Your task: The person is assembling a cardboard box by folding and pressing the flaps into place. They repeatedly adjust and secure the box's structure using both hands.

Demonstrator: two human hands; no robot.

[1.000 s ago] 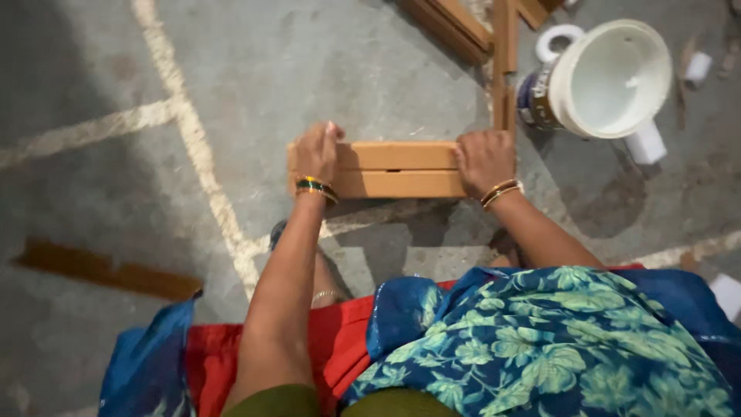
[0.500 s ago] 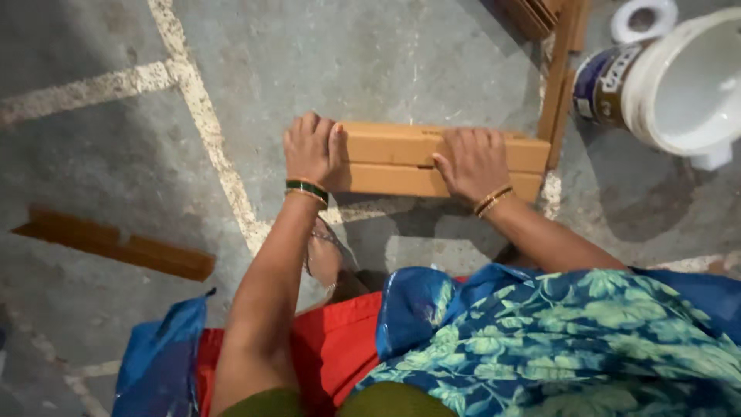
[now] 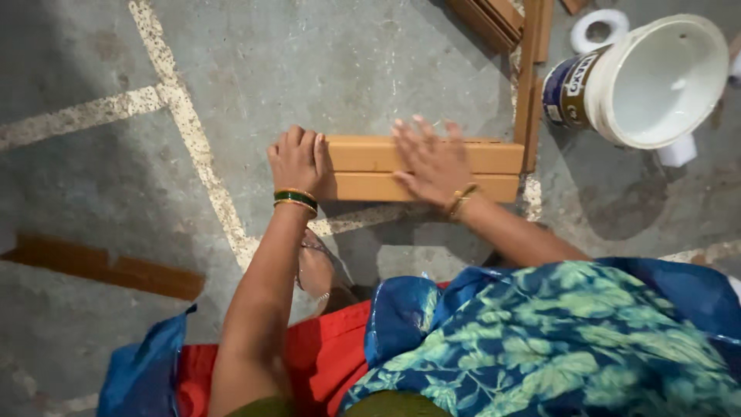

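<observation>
- Head view, looking down at a grey concrete floor [image 3: 370, 69] crossed by pale speckled lines.
- A light brown rectangular wooden block [image 3: 494, 158], with a groove along its length that makes it look like 2 slats, lies flat on the floor in front of the person's knees.
- The left hand [image 3: 297, 161] is curled around the block's left end, fingers bent over the top edge; a green and gold bangle sits on that wrist.
- The right hand [image 3: 431, 164] lies flat on top of the block, fingers spread, palm pressing down near the middle; a thin gold bangle is on that wrist.
- A white plastic bucket with a blue label [image 3: 644, 81] lies on its side beyond the block's right end, mouth open toward the camera.
- A long thin wooden strip [image 3: 528, 85] stands between block and bucket, touching the block's right end.
- A dark brown flat wooden piece [image 3: 104, 266] lies well apart, by the left knee.
</observation>
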